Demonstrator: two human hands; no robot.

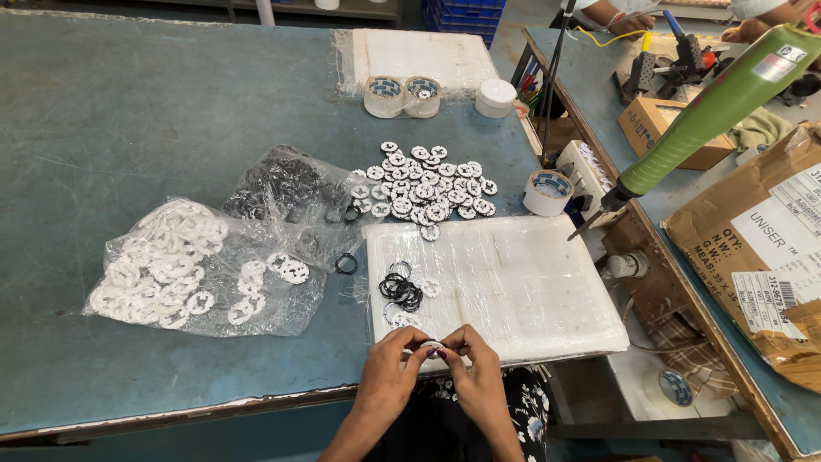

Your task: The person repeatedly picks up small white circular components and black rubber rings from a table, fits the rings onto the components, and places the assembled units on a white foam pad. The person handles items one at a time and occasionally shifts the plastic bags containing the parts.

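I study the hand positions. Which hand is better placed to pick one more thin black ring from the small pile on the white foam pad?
Probably the left hand: the black rings lie directly above it, further from the right hand.

Your way forward over the pad (513, 282) is open on the right; black rings (400, 289) and bags (197, 269) crowd the left.

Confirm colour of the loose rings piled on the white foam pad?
Black: the rings sit piled on the foam pad, clearest in the head view.
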